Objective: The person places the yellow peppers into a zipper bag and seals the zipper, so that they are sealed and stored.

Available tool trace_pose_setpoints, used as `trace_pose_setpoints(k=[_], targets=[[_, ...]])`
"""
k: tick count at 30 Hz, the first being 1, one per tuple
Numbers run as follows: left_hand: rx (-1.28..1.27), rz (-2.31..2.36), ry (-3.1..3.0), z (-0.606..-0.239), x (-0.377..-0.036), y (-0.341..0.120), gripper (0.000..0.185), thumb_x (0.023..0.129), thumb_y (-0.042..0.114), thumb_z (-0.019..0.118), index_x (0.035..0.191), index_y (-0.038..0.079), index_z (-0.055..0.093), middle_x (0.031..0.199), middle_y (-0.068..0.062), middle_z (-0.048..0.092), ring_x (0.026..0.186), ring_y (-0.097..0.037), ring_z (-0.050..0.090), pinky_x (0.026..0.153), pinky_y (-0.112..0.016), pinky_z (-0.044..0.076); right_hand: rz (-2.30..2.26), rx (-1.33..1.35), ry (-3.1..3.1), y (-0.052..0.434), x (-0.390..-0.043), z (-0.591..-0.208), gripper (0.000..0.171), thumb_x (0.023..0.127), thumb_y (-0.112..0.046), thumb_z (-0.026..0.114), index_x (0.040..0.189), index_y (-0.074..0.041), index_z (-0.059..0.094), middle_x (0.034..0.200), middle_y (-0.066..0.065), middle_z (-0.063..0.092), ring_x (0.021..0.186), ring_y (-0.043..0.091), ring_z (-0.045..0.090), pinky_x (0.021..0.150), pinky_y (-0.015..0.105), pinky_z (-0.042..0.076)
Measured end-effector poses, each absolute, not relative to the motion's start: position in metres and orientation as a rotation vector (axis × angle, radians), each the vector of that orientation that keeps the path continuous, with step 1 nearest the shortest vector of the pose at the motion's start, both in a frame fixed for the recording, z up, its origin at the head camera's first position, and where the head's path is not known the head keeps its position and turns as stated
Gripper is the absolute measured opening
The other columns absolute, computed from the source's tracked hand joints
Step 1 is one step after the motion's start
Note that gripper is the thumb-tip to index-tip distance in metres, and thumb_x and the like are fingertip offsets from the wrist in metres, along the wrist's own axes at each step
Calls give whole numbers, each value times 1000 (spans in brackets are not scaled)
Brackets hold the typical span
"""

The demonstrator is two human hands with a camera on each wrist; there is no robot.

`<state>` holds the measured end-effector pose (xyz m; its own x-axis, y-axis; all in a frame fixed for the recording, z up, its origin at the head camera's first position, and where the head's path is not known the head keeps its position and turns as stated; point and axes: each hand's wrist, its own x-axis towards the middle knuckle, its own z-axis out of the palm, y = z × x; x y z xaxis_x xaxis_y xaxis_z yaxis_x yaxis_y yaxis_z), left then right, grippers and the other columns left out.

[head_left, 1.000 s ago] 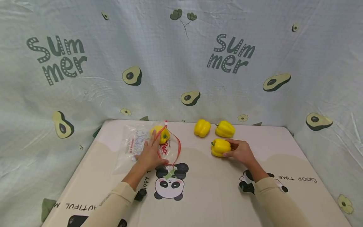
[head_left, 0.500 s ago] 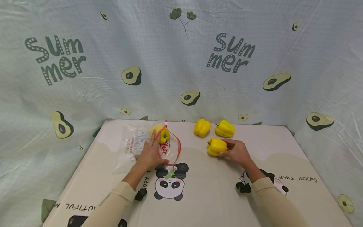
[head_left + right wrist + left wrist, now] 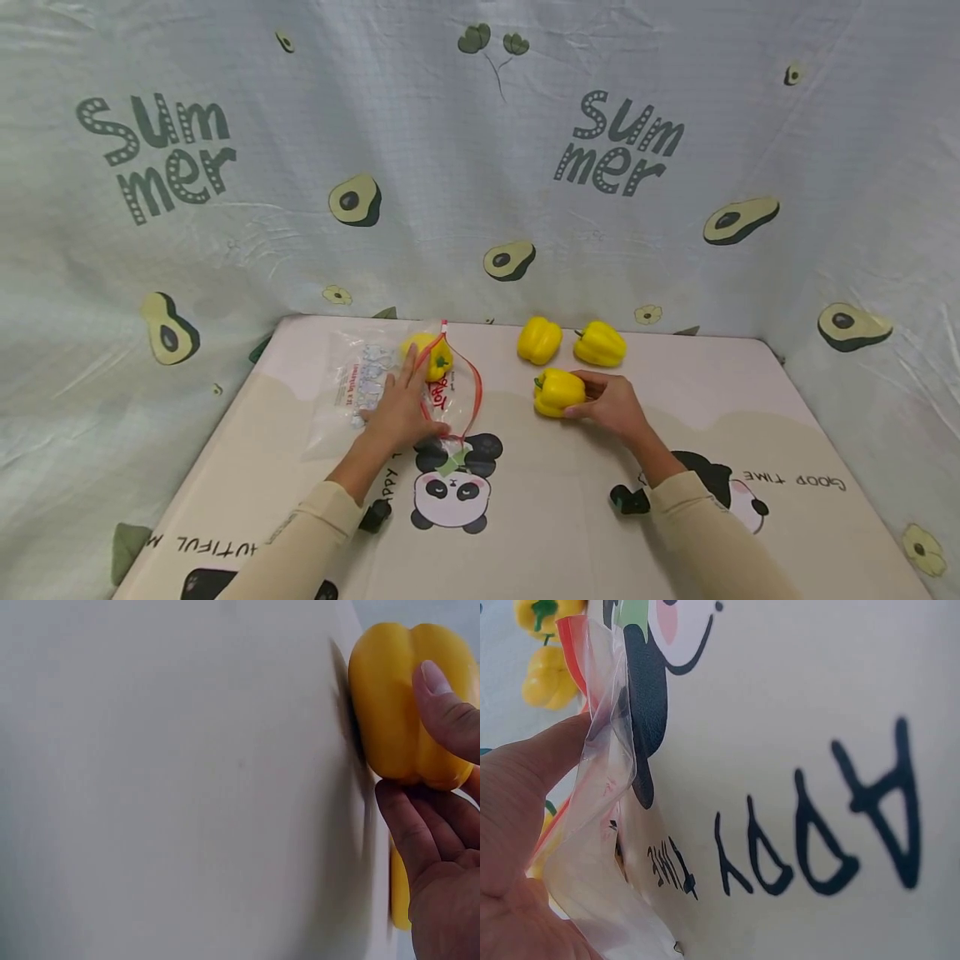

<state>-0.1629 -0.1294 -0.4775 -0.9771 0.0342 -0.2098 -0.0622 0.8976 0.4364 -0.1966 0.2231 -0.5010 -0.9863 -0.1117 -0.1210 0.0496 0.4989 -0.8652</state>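
My right hand [image 3: 617,407] grips a yellow bell pepper [image 3: 557,394] from its right side, thumb in front and fingers behind. In the right wrist view the thumb lies along the pepper's side and its shadow falls close by on the table. To the left lies a clear plastic bag [image 3: 337,354] with a red drawstring [image 3: 478,392], its mouth spread toward the right. Another yellow bell pepper [image 3: 439,363] is inside it, partly covered by fingers. My left hand [image 3: 397,412] rests on the bag with fingers spread; its thumb [image 3: 555,746] presses against the bag's edge.
Two more yellow bell peppers, one on the left [image 3: 539,340] and one on the right [image 3: 601,344], lie near the table's back edge. The table cover [image 3: 540,517] has panda prints. A curtain [image 3: 427,125] with avocado prints stands behind and on both sides.
My right hand has moved left with the bell pepper, toward the bag's mouth. The left hand and the bag have stayed in place. The head view has shifted slightly.
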Motion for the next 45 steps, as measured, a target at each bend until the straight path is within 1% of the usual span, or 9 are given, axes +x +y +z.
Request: trace_pose_setpoints(k=[5, 10, 15, 21, 26, 34, 40, 45], targets=[[-20, 659, 2846, -476, -164, -128, 125, 77, 41, 92, 169, 28, 9, 178, 1, -12, 158, -57, 10, 95, -96, 14, -1487, -58, 2580, 217, -197, -501, 71, 78, -16, 93, 141, 0, 63, 141, 19, 67, 132, 37, 65, 113, 51, 51], [-20, 660, 2853, -477, -165, -128, 126, 76, 41, 92, 169, 27, 9, 178, 0, -12, 158, -57, 10, 95, -96, 13, -1491, -78, 2576, 210, -199, -500, 71, 78, -16, 93, 141, 0, 63, 141, 19, 67, 132, 37, 65, 113, 50, 51], [-5, 660, 2853, -478, -166, -127, 125, 77, 41, 92, 169, 27, 8, 178, 0, -13, 158, -58, 9, 93, -97, 13, -1503, -55, 2581, 203, -199, -499, 69, 78, -13, 92, 139, -1, 64, 140, 17, 68, 131, 36, 66, 113, 50, 52], [-1, 658, 2865, -476, -167, -127, 126, 77, 41, 92, 169, 25, 8, 178, -1, -13, 157, -59, 10, 94, -97, 13, -1528, -97, 2578, 190, -199, -498, 69, 78, -13, 92, 139, 0, 65, 140, 18, 68, 130, 35, 67, 112, 48, 53], [5, 668, 2871, -476, -166, -127, 126, 77, 41, 92, 169, 26, 8, 178, -1, -11, 157, -59, 10, 93, -97, 13, -1537, -86, 2583, 179, -199, -497, 69, 78, -13, 93, 139, 0, 64, 141, 18, 68, 129, 35, 67, 111, 48, 53], [-30, 650, 2862, -480, -162, -132, 127, 76, 41, 92, 169, 29, 6, 178, 0, -14, 158, -58, 10, 92, -97, 12, -1523, -45, 2587, 154, -196, -501, 70, 77, -13, 93, 140, -4, 65, 140, 14, 69, 128, 33, 68, 111, 48, 53], [-26, 643, 2870, -481, -163, -131, 127, 77, 42, 92, 169, 29, 6, 178, 0, -14, 157, -59, 11, 92, -97, 13, -1554, -13, 2595, 136, -194, -499, 70, 76, -12, 94, 140, -6, 66, 137, 11, 71, 125, 30, 69, 110, 46, 55], [-22, 635, 2873, -482, -165, -129, 127, 77, 43, 92, 169, 29, 6, 178, 0, -14, 157, -59, 12, 92, -97, 13, -1566, -62, 2631, 125, -192, -498, 66, 76, -14, 94, 135, -5, 69, 133, 12, 74, 121, 30, 71, 108, 46, 56]])
